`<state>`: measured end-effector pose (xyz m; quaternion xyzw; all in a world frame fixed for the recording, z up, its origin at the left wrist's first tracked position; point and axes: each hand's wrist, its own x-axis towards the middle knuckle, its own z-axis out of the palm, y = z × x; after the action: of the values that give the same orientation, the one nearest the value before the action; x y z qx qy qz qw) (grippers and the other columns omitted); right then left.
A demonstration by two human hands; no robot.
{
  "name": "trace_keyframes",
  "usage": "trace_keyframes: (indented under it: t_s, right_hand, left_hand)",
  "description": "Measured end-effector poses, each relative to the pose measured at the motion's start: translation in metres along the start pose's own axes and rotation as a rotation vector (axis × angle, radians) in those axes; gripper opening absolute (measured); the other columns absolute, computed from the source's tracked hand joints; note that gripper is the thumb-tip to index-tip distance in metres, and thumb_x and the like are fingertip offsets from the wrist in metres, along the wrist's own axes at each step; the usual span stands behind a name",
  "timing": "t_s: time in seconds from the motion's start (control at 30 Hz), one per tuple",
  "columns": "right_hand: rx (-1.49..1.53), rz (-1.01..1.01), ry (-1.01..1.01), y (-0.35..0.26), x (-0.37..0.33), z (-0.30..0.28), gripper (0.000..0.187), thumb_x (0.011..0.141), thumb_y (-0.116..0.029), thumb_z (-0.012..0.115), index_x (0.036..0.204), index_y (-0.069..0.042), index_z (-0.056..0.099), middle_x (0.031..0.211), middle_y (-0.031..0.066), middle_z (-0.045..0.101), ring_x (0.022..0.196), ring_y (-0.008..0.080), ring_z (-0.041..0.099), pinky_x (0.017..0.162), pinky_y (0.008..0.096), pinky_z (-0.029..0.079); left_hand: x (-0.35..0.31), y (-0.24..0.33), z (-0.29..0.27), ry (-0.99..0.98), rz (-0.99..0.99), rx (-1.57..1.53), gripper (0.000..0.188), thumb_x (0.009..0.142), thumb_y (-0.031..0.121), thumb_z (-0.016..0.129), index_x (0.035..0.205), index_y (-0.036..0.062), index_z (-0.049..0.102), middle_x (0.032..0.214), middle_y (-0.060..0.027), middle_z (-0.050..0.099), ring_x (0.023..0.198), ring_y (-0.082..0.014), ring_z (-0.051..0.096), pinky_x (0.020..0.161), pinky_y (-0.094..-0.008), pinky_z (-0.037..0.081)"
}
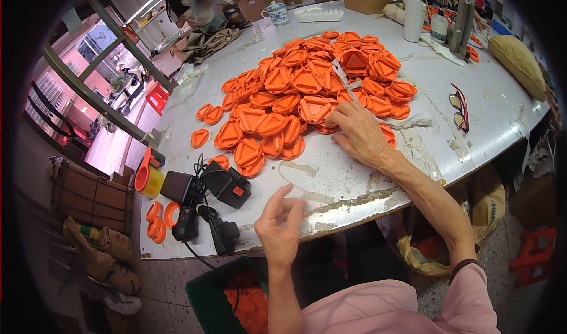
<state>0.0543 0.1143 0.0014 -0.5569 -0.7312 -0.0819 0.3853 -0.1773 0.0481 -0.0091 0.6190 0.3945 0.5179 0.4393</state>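
A heap of orange round plastic discs [308, 81], many with a triangular recess, covers the middle of the table. My right hand [361, 134] reaches to the heap's near right edge, its fingers curled and closed on an orange disc [323, 128] that they partly hide. A pale, crumpled strip [342, 77] lies over the discs just beyond this hand. Above the table's front edge, my left hand [280, 222] is open and empty, its thumb and fingers apart.
Black power adapters with cables [227, 183] lie left of my left hand, beside loose orange rings [156, 223] and a yellow-orange container [149, 177]. Glasses [459, 108] rest at the right. A white bottle [413, 16] stands far right. A green crate [204, 295] sits below. Another person [192, 6] is at the far left.
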Motion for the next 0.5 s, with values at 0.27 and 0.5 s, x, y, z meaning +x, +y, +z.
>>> trace_keyframes:
  t_s: [0.27,0.5]
  right_hand:
    - [0.056,0.013,0.056,-0.014,0.011,0.001,0.035,0.069,-0.006,0.071,0.101,-0.005,0.057,0.107,0.0104,0.054,0.100,0.0282,0.051,0.085,0.0407,0.040]
    - [-0.065,-0.049,0.008,-0.004,0.018,0.015,0.029,0.072,-0.012,0.070,0.098,-0.007,0.058,0.121,0.0102,0.051,0.113,0.0282,0.047,0.095,0.0416,0.032]
  left_hand:
    - [-0.001,0.001,0.001,-0.003,-0.009,0.003,0.032,0.083,-0.005,0.058,0.115,-0.0037,0.057,0.080,-0.0082,0.066,0.070,-0.0114,0.060,0.067,-0.0246,0.051]
    - [-0.003,0.001,0.003,-0.018,-0.026,0.014,0.033,0.083,-0.005,0.059,0.117,-0.0049,0.056,0.082,-0.0083,0.066,0.076,-0.0090,0.062,0.068,-0.0194,0.048]
